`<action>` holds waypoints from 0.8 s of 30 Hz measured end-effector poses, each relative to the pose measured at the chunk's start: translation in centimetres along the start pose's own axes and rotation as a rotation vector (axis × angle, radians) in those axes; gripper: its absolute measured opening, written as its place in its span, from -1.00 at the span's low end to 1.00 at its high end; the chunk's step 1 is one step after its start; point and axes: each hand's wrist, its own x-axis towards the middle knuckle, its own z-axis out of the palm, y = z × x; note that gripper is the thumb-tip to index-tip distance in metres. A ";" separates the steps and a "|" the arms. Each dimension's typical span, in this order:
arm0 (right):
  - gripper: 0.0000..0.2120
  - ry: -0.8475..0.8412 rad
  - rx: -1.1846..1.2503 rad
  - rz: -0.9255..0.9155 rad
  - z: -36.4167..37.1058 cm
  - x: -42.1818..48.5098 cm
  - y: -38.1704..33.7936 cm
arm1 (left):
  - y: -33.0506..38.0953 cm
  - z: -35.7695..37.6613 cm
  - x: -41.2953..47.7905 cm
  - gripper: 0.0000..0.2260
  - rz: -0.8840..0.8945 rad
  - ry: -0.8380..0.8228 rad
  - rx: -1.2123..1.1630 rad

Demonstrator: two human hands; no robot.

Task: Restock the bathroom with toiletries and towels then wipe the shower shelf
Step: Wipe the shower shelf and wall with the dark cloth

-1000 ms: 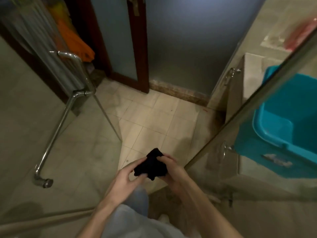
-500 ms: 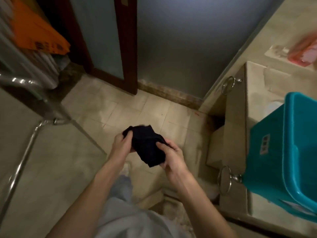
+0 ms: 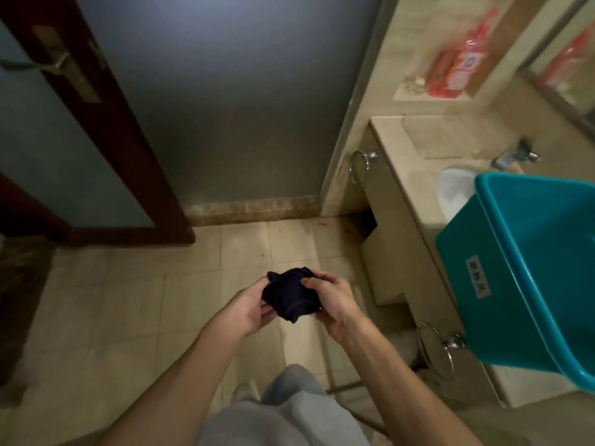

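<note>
A small dark cloth [image 3: 291, 296], bunched into a ball, is held in front of me over the tiled floor. My left hand [image 3: 246, 309] grips its left side and my right hand [image 3: 331, 300] grips its right side, thumb on top. A teal plastic tub [image 3: 528, 278] stands on the beige vanity counter [image 3: 402, 175] to my right. A red plastic packet [image 3: 457, 66] lies in a wall niche above the counter.
A dark wooden door frame [image 3: 106, 130] with a metal latch stands at the left, next to a frosted glass panel [image 3: 225, 101]. Two chrome towel rings [image 3: 359, 167] [image 3: 436, 349] hang on the vanity's side. A tap [image 3: 515, 156] and white basin sit behind the tub.
The view has swung right, away from the shower glass and its chrome handle, toward the vanity. Both hands stay on the dark cloth and have kneaded it into a tighter ball.
</note>
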 end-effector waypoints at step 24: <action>-0.83 -0.067 -0.518 -0.387 -11.9 18.9 -31.4 | 28.8 26.7 13.0 -0.76 0.974 -0.253 1.080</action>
